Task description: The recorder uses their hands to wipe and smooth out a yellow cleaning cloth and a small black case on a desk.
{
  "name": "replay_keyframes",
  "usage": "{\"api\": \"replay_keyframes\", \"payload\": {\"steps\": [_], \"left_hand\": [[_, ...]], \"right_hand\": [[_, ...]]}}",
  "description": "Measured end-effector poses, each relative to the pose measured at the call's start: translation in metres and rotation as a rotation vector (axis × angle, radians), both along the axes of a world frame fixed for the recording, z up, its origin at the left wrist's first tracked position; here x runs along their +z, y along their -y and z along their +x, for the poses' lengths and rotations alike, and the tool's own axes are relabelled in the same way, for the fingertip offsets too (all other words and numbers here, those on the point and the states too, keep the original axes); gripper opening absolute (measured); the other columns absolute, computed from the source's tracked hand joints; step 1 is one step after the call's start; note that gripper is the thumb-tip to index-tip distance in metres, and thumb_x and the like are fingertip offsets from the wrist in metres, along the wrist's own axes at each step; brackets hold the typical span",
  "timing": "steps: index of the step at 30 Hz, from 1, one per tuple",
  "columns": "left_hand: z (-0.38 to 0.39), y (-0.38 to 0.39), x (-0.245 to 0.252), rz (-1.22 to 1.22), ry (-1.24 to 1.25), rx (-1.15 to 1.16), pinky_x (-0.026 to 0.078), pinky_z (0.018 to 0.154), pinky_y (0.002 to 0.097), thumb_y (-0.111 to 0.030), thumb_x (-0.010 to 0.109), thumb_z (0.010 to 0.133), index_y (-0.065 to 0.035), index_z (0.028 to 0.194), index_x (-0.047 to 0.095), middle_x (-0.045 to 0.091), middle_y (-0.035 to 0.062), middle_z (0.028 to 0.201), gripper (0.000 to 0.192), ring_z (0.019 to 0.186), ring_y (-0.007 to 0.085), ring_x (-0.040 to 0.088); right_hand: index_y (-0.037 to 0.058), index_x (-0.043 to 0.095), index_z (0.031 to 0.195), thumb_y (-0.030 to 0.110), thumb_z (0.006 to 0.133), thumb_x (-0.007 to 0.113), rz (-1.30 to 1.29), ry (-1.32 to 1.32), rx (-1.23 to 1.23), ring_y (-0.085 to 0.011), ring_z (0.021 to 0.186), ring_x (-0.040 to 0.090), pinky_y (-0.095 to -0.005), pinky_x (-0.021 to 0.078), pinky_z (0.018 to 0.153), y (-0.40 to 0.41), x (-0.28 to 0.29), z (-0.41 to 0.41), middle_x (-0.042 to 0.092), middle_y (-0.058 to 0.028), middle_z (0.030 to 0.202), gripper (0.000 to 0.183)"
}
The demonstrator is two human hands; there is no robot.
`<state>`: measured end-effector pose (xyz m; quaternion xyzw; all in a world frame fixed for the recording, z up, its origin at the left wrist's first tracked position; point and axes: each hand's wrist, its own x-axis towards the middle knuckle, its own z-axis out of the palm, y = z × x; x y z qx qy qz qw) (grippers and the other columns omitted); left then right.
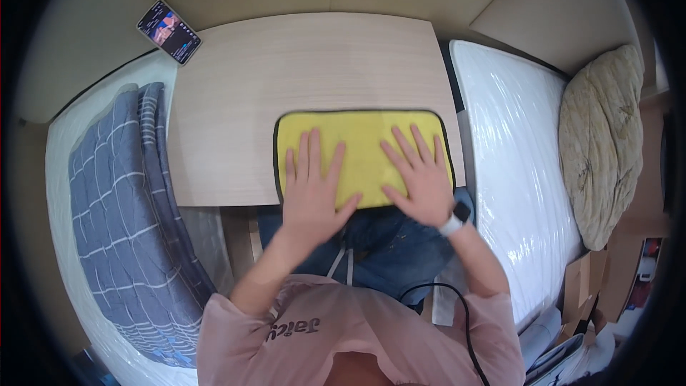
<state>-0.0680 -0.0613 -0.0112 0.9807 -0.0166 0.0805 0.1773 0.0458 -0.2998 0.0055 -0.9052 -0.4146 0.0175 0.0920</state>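
A yellow cloth with a black edge [364, 166] lies spread flat near the front edge of a pale wood-grain table [316, 64]. My left hand [312, 187] rests palm down on the cloth's left part, fingers apart. On its right part lies my right hand [420, 182], also palm down with spread fingers. A watch with a white band [455, 220] is on my right wrist. Neither hand grips anything.
A phone with a lit screen [169, 31] lies at the table's back left corner. Left of the table, a blue checked quilt [118, 225] lies on a plastic-wrapped mattress. Another wrapped mattress [514, 171] is at the right, with a beige cushion [603, 145]. Cardboard [581, 284] stands lower right.
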Motion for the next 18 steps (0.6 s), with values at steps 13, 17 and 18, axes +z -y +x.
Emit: {"api": "replay_keyframes", "payload": {"steps": [13,17,18], "left_hand": [[0.160,-0.015,-0.014,0.214,0.011,-0.018,0.014,0.131,0.0711,-0.070,0.062,0.099,-0.0087,0.172,0.036,0.020,0.0296,0.180,0.099,0.165,0.0567,0.015],[0.243,-0.046,-0.006,0.245,-0.087,0.026,0.012,0.132,0.0708,-0.077,0.053,0.100,-0.0147,0.174,0.035,0.022,0.0207,0.182,0.098,0.167,0.0515,0.014],[0.254,-0.056,-0.007,0.250,-0.085,0.027,0.012,0.132,0.0708,-0.077,0.053,0.100,-0.0147,0.174,0.035,0.022,0.0207,0.182,0.098,0.167,0.0515,0.014]], "right_hand": [[0.0256,0.041,0.171,0.060,0.105,0.057,0.015,0.111,0.020,-0.0383,0.168,0.023,-0.0696,0.0120,0.133,-0.009,-0.025,0.161,0.033,-0.0058,0.181,0.076],[0.0268,0.041,0.171,0.063,0.107,0.052,0.029,0.139,-0.009,-0.0376,0.168,0.024,-0.0683,0.0132,0.133,-0.041,-0.029,0.239,0.034,-0.0044,0.181,0.075],[0.0270,0.040,0.171,0.064,0.107,0.051,0.026,0.154,-0.020,-0.0375,0.168,0.025,-0.0681,0.0137,0.134,-0.047,-0.029,0.247,0.034,-0.0042,0.181,0.075]]}}
